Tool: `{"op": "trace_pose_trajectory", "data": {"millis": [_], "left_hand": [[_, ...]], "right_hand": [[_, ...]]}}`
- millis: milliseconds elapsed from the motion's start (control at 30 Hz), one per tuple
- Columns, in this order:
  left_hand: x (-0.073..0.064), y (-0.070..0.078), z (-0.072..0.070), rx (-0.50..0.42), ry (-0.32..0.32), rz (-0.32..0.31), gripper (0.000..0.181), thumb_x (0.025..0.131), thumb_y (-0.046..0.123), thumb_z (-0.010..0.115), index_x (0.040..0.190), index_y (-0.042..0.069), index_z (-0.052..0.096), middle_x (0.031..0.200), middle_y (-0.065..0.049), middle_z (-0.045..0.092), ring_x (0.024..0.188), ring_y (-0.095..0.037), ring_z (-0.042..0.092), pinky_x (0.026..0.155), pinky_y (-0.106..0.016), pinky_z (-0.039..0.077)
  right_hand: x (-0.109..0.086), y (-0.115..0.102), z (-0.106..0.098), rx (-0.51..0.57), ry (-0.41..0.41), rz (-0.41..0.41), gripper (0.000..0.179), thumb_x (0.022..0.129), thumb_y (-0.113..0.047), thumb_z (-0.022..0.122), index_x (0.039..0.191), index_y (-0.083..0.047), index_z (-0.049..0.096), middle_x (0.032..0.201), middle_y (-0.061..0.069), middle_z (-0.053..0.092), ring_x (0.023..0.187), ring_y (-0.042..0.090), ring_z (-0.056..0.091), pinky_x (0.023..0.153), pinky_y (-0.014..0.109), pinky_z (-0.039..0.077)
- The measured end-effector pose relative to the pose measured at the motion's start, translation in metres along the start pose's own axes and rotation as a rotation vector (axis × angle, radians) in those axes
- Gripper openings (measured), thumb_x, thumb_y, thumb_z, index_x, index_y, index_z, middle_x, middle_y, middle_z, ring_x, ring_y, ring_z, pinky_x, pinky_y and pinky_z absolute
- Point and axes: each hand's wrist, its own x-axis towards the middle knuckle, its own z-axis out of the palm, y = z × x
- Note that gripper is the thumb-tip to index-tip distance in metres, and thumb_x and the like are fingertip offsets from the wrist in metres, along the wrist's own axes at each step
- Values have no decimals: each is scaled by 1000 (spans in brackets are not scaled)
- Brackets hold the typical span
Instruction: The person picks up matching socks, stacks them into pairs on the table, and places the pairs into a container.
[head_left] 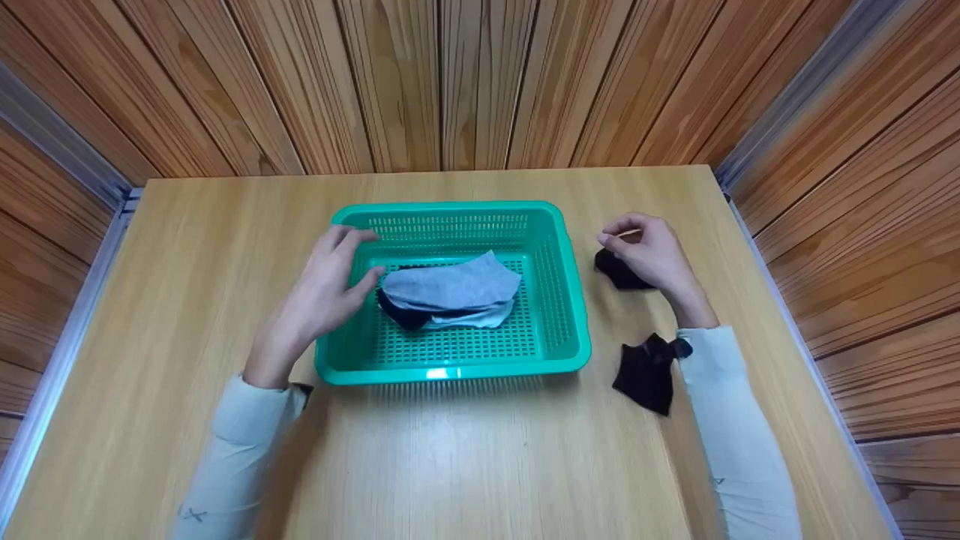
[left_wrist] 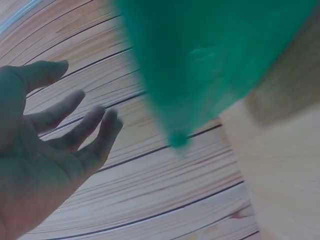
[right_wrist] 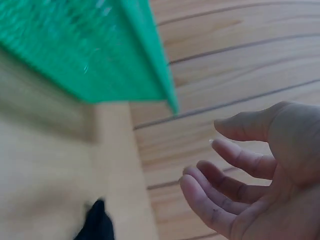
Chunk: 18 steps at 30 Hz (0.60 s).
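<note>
A green basket point(head_left: 454, 379) holds a small pile of socks: a grey-blue sock point(head_left: 450, 285) on top, a dark one point(head_left: 405, 315) and a paler one point(head_left: 480, 316) partly beneath it. My left hand point(head_left: 322, 289) hovers at the basket's left side with fingers spread and nothing in it. To the right of the basket, my right hand point(head_left: 652, 251) is above a crumpled black cloth piece point(head_left: 619, 271), which it partly hides. In the right wrist view the right hand's fingers point(right_wrist: 240, 160) are loosely bent and hold nothing.
Nearer the front, a second black cloth piece point(head_left: 646, 375) lies on the wooden table point(head_left: 465, 465), beside the right sleeve point(head_left: 727, 405). Wood-plank walls point(head_left: 472, 82) stand at the back and sides, with metal strips along the table's side edges.
</note>
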Motion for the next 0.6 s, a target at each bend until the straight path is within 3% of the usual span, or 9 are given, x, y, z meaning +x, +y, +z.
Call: {"op": "trace_pose_trajectory", "data": {"millis": [167, 267, 367, 600], "left_hand": [[-6, -14, 9, 0, 60, -30, 49, 104, 17, 64, 148, 0, 50, 156, -27, 39, 148, -43, 35, 119, -65, 39], [-8, -20, 15, -5, 80, -51, 51, 104, 17, 65, 149, 0, 48, 160, -27, 34, 153, -45, 27, 121, -67, 36], [-8, -28, 21, -3, 106, -73, 55, 104, 18, 65, 151, -1, 45, 163, -28, 30, 157, -48, 20, 123, -67, 33], [-8, -39, 33, 15, 143, -148, 65, 105, 23, 63, 158, -4, 36, 168, -28, 25, 155, -45, 31, 123, -63, 34]], "right_hand": [[4, 27, 2, -48, 34, 29, 34, 100, -28, 70, 118, 1, 69, 123, 20, 69, 116, 34, 66, 99, 35, 51], [5, 40, 3, -81, 48, 48, 40, 99, -28, 72, 124, 3, 66, 131, 24, 65, 124, 41, 60, 107, 50, 47], [5, 52, 6, -132, 73, 56, 46, 97, -27, 75, 128, 4, 64, 137, 28, 60, 130, 45, 55, 112, 58, 42], [8, 70, 13, -253, 53, 103, 64, 95, -29, 77, 143, 6, 53, 154, 37, 40, 138, 54, 33, 115, 64, 33]]}}
